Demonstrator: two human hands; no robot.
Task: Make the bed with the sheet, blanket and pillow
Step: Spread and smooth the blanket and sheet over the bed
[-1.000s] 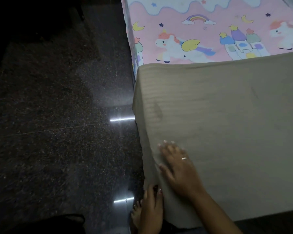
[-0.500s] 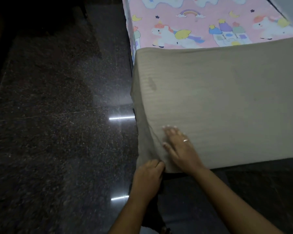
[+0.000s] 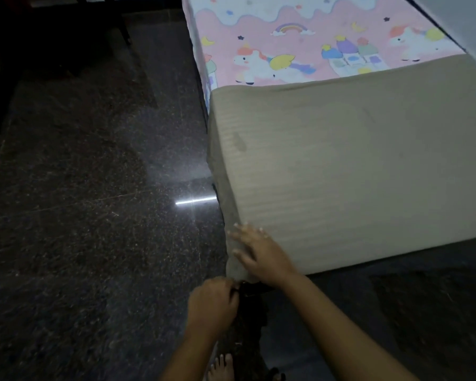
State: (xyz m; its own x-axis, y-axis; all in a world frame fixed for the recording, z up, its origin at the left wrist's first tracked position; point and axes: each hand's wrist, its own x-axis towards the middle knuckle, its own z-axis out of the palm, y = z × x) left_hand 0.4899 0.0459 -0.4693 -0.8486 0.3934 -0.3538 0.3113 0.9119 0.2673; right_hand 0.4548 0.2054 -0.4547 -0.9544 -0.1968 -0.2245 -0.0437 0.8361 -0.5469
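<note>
Beige ribbed blanket (image 3: 355, 166) covers the near end of the pink unicorn-print sheet (image 3: 300, 45). The right hand (image 3: 261, 254) presses its corner with spread fingers. The left hand (image 3: 213, 306) curls just below; what it pinches, I cannot tell.

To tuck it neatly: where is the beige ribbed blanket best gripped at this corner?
Grip the beige ribbed blanket at its hanging near-left corner, coming from below, from the floor side: there the cloth drapes loose over the bed edge. The right hand presses flat just above.
</note>
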